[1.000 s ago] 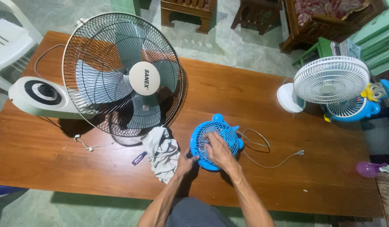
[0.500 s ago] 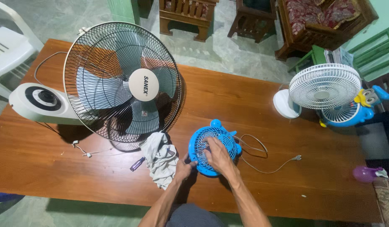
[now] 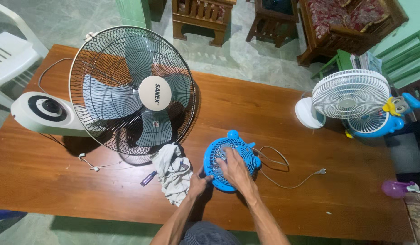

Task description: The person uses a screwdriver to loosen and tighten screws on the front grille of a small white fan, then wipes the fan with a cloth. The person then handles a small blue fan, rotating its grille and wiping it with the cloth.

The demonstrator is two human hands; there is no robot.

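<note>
While the small blue fan (image 3: 231,163) is lying face-up on the wooden bench (image 3: 309,199), near its front edge, the right hand (image 3: 235,169) is pressing flat on its grille, fingers spread open. Left hand (image 3: 200,183) is gripping the fan's lower-left rim. Grey rag (image 3: 173,172) is lying just beside it.
</note>
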